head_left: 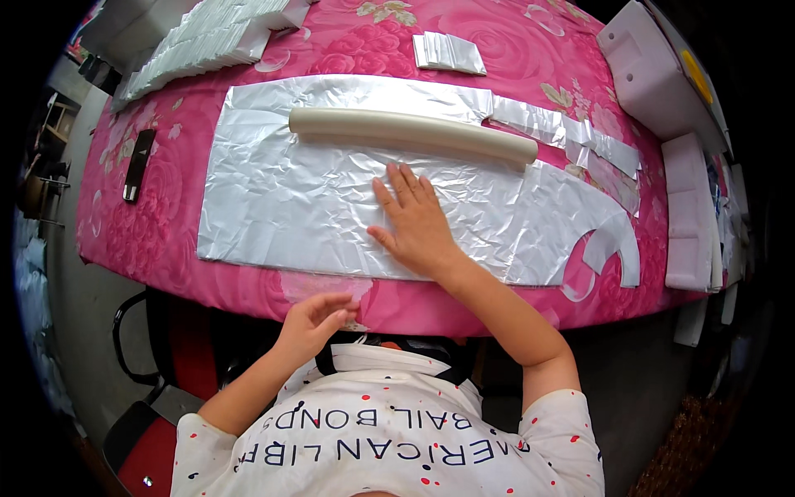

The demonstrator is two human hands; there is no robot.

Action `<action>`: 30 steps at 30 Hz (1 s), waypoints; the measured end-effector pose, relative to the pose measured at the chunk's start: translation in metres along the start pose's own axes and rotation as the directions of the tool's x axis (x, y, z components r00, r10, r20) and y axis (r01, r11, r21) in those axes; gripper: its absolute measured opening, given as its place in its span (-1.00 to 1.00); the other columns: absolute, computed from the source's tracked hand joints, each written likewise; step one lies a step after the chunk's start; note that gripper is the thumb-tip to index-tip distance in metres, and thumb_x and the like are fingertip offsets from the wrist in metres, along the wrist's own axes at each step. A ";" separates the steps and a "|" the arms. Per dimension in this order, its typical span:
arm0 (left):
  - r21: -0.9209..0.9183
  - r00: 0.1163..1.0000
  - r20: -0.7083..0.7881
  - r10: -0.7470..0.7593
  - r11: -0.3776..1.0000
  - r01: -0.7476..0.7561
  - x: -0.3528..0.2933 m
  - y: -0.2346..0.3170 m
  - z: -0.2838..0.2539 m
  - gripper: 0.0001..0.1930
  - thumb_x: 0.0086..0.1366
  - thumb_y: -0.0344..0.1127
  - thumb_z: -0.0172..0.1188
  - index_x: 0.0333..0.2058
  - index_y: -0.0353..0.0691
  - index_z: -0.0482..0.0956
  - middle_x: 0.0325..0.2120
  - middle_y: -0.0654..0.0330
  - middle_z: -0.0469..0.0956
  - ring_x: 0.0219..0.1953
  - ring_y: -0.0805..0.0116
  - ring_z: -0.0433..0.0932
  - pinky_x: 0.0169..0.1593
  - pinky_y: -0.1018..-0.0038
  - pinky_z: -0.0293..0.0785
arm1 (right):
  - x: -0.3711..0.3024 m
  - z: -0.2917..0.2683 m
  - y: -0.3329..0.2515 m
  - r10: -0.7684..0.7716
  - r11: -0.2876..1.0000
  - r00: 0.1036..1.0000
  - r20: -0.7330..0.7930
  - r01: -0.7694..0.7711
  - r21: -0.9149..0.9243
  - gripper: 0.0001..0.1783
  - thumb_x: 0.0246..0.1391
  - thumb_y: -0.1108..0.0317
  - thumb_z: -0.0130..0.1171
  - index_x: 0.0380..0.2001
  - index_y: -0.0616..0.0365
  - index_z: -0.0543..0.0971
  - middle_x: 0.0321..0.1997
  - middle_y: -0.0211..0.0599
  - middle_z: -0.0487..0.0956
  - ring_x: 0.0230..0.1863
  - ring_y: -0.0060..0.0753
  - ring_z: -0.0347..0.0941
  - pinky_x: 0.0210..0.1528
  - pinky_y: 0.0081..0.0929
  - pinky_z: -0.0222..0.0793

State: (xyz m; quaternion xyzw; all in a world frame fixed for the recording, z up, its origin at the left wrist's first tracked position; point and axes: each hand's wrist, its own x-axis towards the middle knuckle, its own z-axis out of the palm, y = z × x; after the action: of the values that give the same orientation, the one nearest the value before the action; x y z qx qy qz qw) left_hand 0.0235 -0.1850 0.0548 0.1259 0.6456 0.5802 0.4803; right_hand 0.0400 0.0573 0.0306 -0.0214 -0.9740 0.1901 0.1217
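A thin silvery-white plastic apron [290, 211] lies flat and wrinkled on the table, with a curved strap at its right end. My right hand [414, 219] rests on it near the middle, palm down with fingers spread. Just beyond those fingertips, a long beige tube [406, 132] lies across the upper part of the apron. My left hand [319, 321] hovers by the table's front edge, fingers loosely bent and thumb apart, with nothing seen in it.
A pink flowered cloth [141, 215] covers the table. A black bar-shaped object [139, 166] lies at left. Folded silvery packets [449, 53] sit at the back, with a large stack [199, 45] at back left. White foam boxes [650, 70] stand at right; a red-seated chair [141, 447] is below left.
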 end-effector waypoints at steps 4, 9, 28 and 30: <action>-0.277 0.941 -0.145 -0.307 0.925 0.259 -0.037 -0.014 -0.011 -0.76 0.33 -0.35 -0.04 -0.12 -0.35 0.44 -0.24 0.11 0.56 -0.18 0.39 0.54 -0.10 0.54 0.45 | -0.014 0.022 -0.066 -0.013 0.973 0.992 0.124 -0.016 0.230 -0.25 0.10 -0.02 -0.05 0.23 0.24 0.12 0.35 0.06 -0.05 0.39 0.00 -0.22 0.36 -0.09 -0.36; -0.289 0.924 -0.326 -0.201 0.952 0.105 -0.034 -0.025 -0.006 -0.81 0.27 -0.32 0.06 -0.29 -0.34 0.52 -0.39 0.16 0.57 -0.35 0.45 0.53 -0.24 0.52 0.46 | -0.040 0.035 -0.132 -0.229 0.832 0.944 0.240 0.061 0.552 -0.25 0.06 0.05 0.01 0.24 0.19 0.10 0.36 0.04 -0.07 0.40 -0.03 -0.26 0.36 -0.08 -0.37; 0.606 0.920 -0.136 0.368 0.765 -0.216 -0.002 0.054 -0.013 -0.42 -0.01 -0.37 0.31 0.03 -0.29 0.35 -0.11 0.01 0.49 -0.14 0.21 0.54 -0.15 0.41 0.47 | 0.141 -0.086 0.172 0.750 0.279 0.658 -0.066 -0.224 0.934 -0.58 -0.07 0.44 0.23 -0.08 0.26 0.45 -0.42 -0.36 0.53 -0.47 -0.59 0.42 -0.44 -0.64 0.33; 0.610 0.923 -0.101 0.372 0.756 -0.238 0.001 0.053 -0.007 -0.41 -0.01 -0.37 0.32 0.03 -0.29 0.35 -0.12 0.01 0.49 -0.14 0.21 0.54 -0.15 0.40 0.48 | 0.153 -0.071 0.219 0.776 0.359 0.630 -0.039 -0.390 0.848 -0.47 -0.15 0.37 0.28 -0.05 0.27 0.42 -0.37 -0.26 0.53 -0.42 -0.42 0.46 -0.36 -0.54 0.37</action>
State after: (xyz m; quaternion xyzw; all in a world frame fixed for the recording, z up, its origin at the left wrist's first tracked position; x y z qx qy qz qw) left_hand -0.0029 -0.1733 0.0992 0.3081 0.8114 0.4333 0.2427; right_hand -0.0919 0.2995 0.0478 -0.3649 -0.6555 0.6104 0.2542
